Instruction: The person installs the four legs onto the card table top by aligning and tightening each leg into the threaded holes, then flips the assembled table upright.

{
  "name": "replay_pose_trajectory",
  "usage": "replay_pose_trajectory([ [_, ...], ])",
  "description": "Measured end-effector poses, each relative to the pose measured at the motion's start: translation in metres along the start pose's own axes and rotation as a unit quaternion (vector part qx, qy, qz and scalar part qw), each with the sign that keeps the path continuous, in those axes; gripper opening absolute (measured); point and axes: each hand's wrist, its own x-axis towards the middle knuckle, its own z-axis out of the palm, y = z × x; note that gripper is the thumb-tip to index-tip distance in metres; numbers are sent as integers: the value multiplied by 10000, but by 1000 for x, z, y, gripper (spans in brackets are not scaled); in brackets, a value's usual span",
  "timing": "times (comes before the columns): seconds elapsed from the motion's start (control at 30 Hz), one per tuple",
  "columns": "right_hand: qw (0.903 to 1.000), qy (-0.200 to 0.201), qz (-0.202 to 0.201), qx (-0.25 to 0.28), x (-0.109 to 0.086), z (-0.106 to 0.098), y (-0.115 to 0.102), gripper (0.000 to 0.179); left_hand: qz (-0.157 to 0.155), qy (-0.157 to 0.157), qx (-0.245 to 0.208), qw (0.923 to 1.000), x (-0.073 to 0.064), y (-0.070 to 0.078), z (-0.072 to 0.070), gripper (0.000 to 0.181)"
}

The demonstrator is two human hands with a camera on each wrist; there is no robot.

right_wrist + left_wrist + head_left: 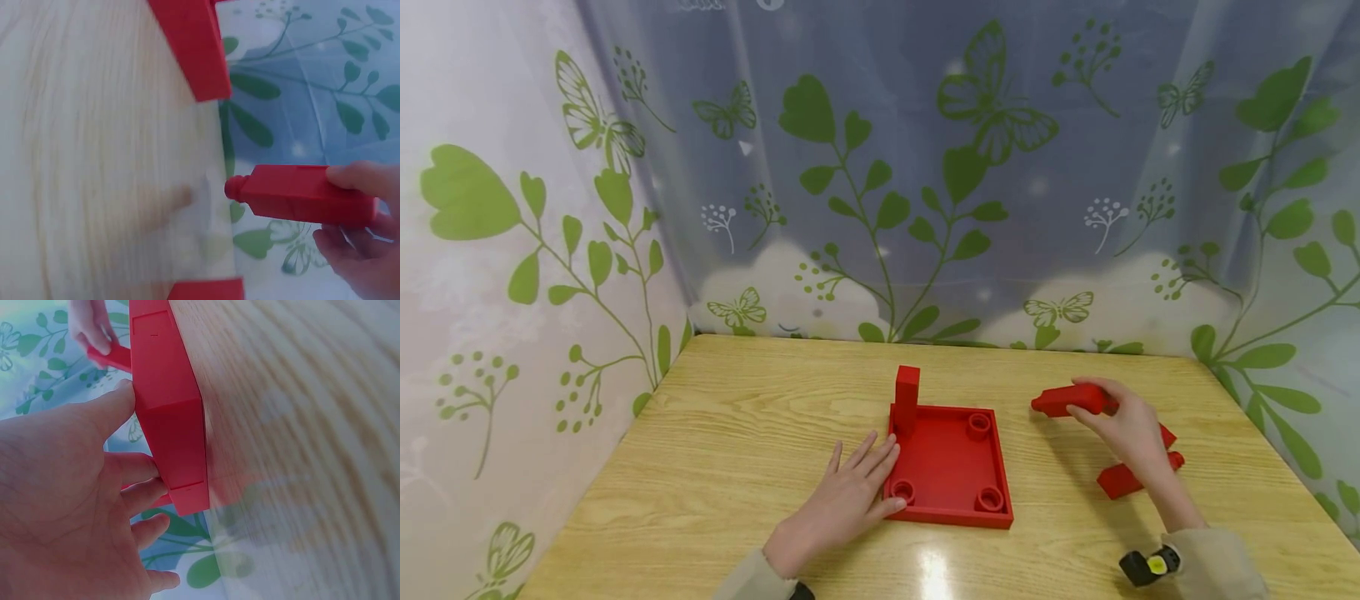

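A square red panel with a raised rim lies on the table, ring-shaped sockets showing at three corners. A red block leg stands upright at its far left corner. My left hand lies along the panel's left side with fingers fairly straight, the thumb at the near left corner; in the left wrist view the fingertips touch the panel's side wall. To the right of the panel, my right hand holds another red block leg above the table, its round peg end pointing left, toward the panel.
Beneath and beside my right forearm lie a red leg with a round peg and another red piece, partly hidden. The wooden table ends at a patterned curtain behind and at both sides.
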Motion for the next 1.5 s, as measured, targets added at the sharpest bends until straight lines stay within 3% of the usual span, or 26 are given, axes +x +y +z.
replay_pose_trajectory([
  [0.27,9929,202,11,1168,-3,6,-26,52,-1,6,-17,10000,0,-1,0,71],
  [0.83,9807,232,-255,1924,6,33,-60,47,-5,-25,-11,10000,1,-2,-1,72],
  [1.5,9830,-560,-498,1673,24,59,-74,48,-3,-46,13,10000,1,-2,1,73],
])
